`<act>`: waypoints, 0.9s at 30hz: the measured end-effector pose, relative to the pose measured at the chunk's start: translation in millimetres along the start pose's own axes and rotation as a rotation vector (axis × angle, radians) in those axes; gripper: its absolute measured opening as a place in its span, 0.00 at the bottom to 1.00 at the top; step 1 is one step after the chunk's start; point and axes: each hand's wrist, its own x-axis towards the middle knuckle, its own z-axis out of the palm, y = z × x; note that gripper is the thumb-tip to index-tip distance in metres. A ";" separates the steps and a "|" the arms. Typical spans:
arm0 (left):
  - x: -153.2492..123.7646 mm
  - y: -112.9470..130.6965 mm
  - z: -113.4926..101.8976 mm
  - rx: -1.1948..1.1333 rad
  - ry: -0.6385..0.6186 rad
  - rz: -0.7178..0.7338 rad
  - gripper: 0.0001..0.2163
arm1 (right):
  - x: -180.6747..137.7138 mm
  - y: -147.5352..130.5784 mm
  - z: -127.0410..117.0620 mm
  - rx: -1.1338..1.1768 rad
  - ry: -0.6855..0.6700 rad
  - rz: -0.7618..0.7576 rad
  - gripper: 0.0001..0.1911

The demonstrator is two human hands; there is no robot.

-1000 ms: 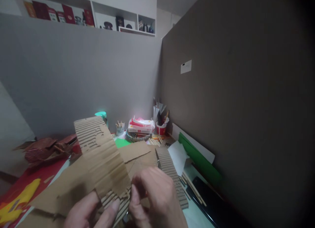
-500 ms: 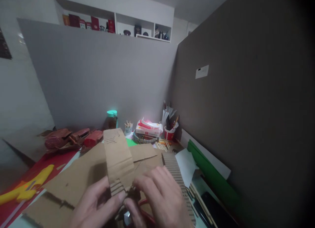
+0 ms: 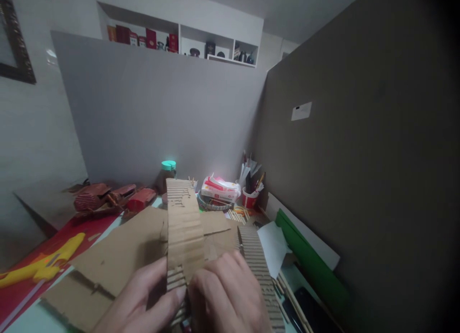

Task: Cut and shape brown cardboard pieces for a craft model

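Observation:
A long strip of corrugated cardboard (image 3: 184,227) stands upright in front of me, its ribbed top end curling back. My left hand (image 3: 138,302) pinches the strip's lower end from the left, thumb against its ribbed face. My right hand (image 3: 224,297) is closed on the same lower end from the right, fingers curled over it. Beneath both hands lies a large flat sheet of brown cardboard (image 3: 122,249). A second ribbed strip (image 3: 257,268) lies on the desk just right of my right hand.
Red corrugated pieces (image 3: 108,199) and a yellow shape on red paper (image 3: 39,266) lie at the left. At the back stand a green-lidded jar (image 3: 167,172), a tissue pack (image 3: 220,189) and a red pen cup (image 3: 248,195). Green sheets (image 3: 309,266) lean on the right partition.
The strip has turned from a wide leftward tilt to standing narrow and upright. The view has shifted, showing more of the left wall. Both hands stay on the strip's lower end.

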 end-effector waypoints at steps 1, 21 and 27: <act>-0.3 0.2 -0.6 0.019 0.009 -0.002 0.15 | 0.1 -1.2 0.0 0.005 0.005 0.035 0.14; 1.4 8.8 -5.7 0.046 -0.024 -0.034 0.16 | 13.9 -7.2 -26.8 0.471 -0.411 0.715 0.08; -2.4 12.5 -5.8 0.118 0.058 -0.014 0.16 | 36.9 -10.5 -36.3 0.736 -0.546 1.041 0.11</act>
